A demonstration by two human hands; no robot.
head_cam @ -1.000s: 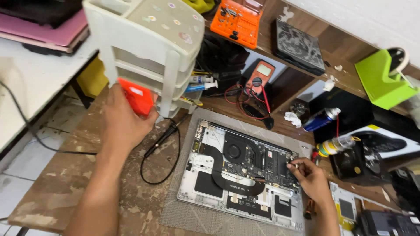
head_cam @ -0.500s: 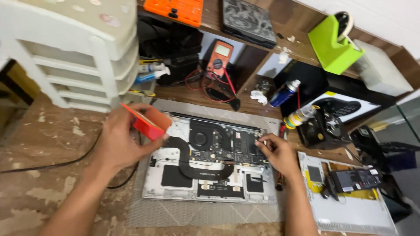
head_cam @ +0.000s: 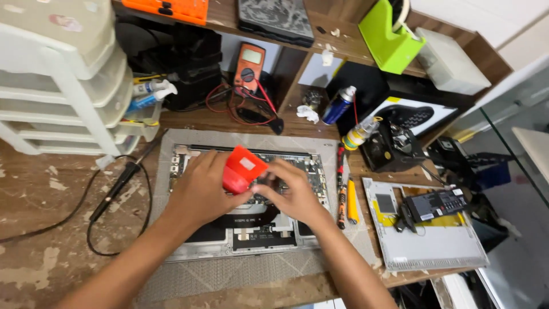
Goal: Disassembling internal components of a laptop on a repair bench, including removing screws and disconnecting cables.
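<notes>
Wood, scuffed and paint-flecked: that's the table (head_cam: 51, 229) under everything. On it, beneath both hands, a grey mat (head_cam: 240, 274) carries the opened laptop (head_cam: 251, 234), its boards and black cable bare. Well left of the grip stands a white drawer unit (head_cam: 63, 91); off to the right lies a grey back cover (head_cam: 434, 252) with a black battery (head_cam: 437, 204) on it. Left of the grip, a black probe (head_cam: 117, 189) trails its cable. Just right of it, a red screwdriver (head_cam: 341, 183) and a yellow tool (head_cam: 352, 201) lie side by side. Left hand (head_cam: 200, 191) has its grip closed on a small red box (head_cam: 241, 170), held over the laptop's middle. Right hand (head_cam: 291, 191) meets the box's right side, fingers curled narrow; whether they pinch anything, I cannot tell.
</notes>
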